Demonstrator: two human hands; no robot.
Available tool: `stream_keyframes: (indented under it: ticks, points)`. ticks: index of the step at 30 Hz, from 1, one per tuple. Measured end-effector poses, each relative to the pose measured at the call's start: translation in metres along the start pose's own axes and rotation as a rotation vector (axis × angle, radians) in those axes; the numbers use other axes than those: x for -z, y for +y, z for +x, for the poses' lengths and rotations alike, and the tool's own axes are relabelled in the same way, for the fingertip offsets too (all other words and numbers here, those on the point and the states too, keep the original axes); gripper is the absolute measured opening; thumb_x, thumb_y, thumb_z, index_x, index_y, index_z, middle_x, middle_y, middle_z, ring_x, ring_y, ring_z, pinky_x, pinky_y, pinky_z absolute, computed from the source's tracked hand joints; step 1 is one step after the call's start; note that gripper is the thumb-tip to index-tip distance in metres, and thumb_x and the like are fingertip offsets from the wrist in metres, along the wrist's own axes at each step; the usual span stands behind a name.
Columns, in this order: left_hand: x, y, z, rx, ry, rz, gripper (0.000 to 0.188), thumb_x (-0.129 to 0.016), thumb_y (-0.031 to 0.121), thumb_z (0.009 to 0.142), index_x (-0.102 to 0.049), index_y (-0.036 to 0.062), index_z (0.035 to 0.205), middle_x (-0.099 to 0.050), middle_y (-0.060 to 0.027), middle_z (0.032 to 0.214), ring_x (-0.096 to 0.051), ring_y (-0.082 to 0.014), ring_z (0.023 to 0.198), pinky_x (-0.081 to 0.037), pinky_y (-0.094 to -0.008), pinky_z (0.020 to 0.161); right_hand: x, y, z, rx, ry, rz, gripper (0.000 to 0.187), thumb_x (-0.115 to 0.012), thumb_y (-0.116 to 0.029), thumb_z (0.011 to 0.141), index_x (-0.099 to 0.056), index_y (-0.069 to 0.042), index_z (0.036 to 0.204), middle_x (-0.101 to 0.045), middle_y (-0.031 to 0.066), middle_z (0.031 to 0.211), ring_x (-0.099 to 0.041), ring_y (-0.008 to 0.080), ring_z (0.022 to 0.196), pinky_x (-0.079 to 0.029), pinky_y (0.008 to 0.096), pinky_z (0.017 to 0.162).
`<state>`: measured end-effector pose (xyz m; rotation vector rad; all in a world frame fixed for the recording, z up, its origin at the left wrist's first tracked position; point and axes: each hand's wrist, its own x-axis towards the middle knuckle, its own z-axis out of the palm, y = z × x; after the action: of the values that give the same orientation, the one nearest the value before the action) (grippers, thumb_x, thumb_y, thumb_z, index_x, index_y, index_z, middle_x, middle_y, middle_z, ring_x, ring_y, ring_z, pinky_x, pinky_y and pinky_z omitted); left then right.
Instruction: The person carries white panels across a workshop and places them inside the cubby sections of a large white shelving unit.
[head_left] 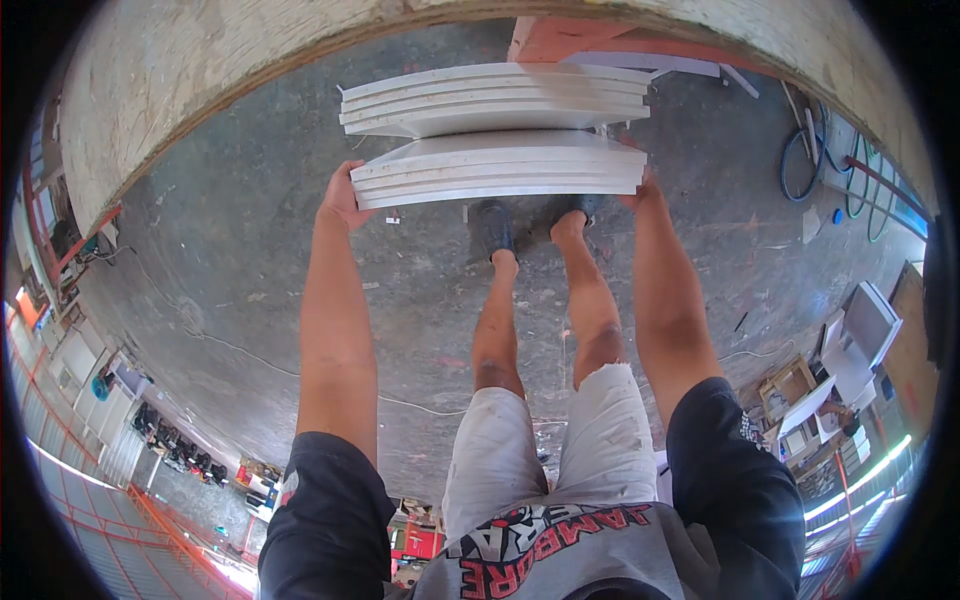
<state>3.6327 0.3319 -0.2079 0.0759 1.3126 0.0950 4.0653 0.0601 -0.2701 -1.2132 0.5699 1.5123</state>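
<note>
A near stack of several white panels [500, 172] is gripped at its two ends, with its layered edges facing me. My left hand [346, 194] is closed round the left end, its thumb by the lower corner. At the other end my right hand [638, 188] grasps the stack, most of its fingers hidden by the panels. Just beyond lies a second stack of white panels [495, 98]. The two stacks are close together, with a pale surface sloping between them; I cannot tell if they are joined. Both arms are stretched forward.
A plywood edge [220, 85] curves across the top. Behind the far stack stands a reddish structure [600, 40]. Blue hose [790, 180] lies at the right. A thin cable [245, 352] crosses the concrete floor [230, 260]. White panels [868, 325] and wooden frames are at the lower right.
</note>
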Motion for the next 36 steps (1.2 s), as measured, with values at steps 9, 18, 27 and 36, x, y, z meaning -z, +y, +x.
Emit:
stream_keyframes:
  ticks: [9, 18, 27, 36]
  points:
    - [0.008, 0.005, 0.014, -0.017, 0.049, 0.030, 0.033, -0.047, 0.033, 0.089, -0.062, 0.0053, 0.098, -0.065, -0.0112, 0.105, -0.060, -0.0269, 0.098, -0.047, -0.0407, 0.090, 0.036, 0.004, 0.026, 0.148, 0.043, -0.080, 0.040, -0.055, -0.042, 0.091, -0.064, -0.007, 0.108, -0.066, 0.0077, 0.096, -0.063, 0.0206, 0.090, -0.050, 0.0342, 0.080]
    - [-0.005, -0.002, 0.000, -0.060, 0.145, 0.102, 0.032, -0.050, 0.033, 0.087, -0.061, 0.0058, 0.100, -0.065, -0.0100, 0.102, -0.060, -0.0274, 0.097, -0.047, -0.0410, 0.089, 0.019, 0.005, 0.013, 0.193, 0.133, -0.055, 0.038, -0.055, -0.038, 0.091, -0.064, -0.005, 0.108, -0.066, 0.0073, 0.097, -0.061, 0.0207, 0.095, -0.049, 0.0362, 0.083]
    - [0.006, -0.009, 0.010, -0.094, 0.102, 0.061, 0.032, -0.050, 0.032, 0.087, -0.063, 0.0054, 0.098, -0.067, -0.0110, 0.101, -0.063, -0.0290, 0.094, -0.049, -0.0409, 0.088, 0.035, 0.007, 0.012, 0.113, 0.215, -0.041, 0.032, -0.058, -0.032, 0.091, -0.064, -0.006, 0.107, -0.066, 0.0084, 0.094, -0.064, 0.0227, 0.086, -0.053, 0.0377, 0.076]
    - [0.000, 0.006, 0.017, -0.100, 0.140, 0.039, 0.030, -0.049, 0.031, 0.087, -0.062, 0.0064, 0.097, -0.067, -0.0101, 0.101, -0.063, -0.0281, 0.096, -0.049, -0.0414, 0.089, 0.051, 0.000, 0.047, 0.444, 0.066, -0.519, 0.027, -0.060, -0.020, 0.088, -0.061, -0.006, 0.110, -0.064, 0.0097, 0.101, -0.064, 0.0239, 0.091, -0.053, 0.0401, 0.080]
